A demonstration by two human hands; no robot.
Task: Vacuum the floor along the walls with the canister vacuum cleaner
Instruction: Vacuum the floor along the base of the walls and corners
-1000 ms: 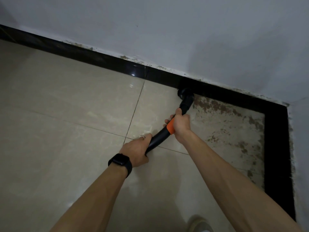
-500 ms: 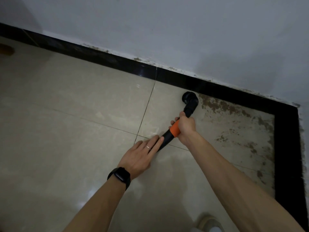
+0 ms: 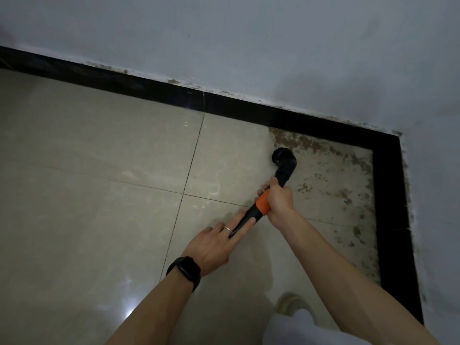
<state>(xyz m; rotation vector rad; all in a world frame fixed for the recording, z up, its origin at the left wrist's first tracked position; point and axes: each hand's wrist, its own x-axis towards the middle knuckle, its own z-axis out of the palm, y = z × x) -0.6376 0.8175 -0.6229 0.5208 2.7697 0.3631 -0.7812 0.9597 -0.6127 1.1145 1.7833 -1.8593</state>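
Nozzle (image 3: 283,159): black, down on the floor (image 3: 99,170), near the far skirting (image 3: 249,108), at the left edge of the dirt (image 3: 323,170).
Wand (image 3: 250,215): long axis runs from my left hand up and right to the nozzle.
Right hand (image 3: 280,201): nearer the nozzle; wrapped round the wand at its orange collar.
Left hand (image 3: 214,245): fingers straight, laid along the wand's lower end, not gripping.
Next move, I judge: right hand pushes along that axis into the dirt.

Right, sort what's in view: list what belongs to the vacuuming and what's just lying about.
Job:
vacuum wand, gripped by the right hand, left hand resting straight fingers on it
nozzle
brown dirt beside the black skirting

Just there:
wristwatch
ring
shoe
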